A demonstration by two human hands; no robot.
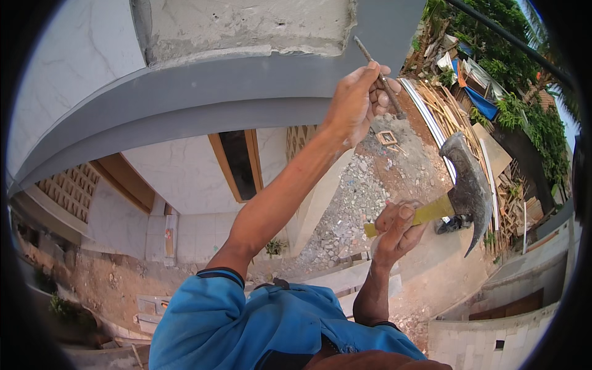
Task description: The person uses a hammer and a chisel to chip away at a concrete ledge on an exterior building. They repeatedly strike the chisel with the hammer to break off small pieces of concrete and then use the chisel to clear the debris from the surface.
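My left hand (362, 102), dusty with white powder, is closed around a thin metal chisel (390, 92). The chisel slants, its upper end close to the corner of a rough cement patch (253, 28) in the grey-painted wall beam (265, 80); whether it touches cannot be made out. Lower and to the right, my right hand (398, 231) grips the yellow handle of a claw hammer (470, 191). The hammer's worn dark metal head is held out to the right, apart from the chisel.
Far below lies ground strewn with rubble (351, 216). Long poles and planks (453, 111) are piled at the right, near a blue tarp (480, 102) and trees. A dark cable (512, 40) crosses the upper right. Marble-look wall panels (80, 68) adjoin the cement patch at left.
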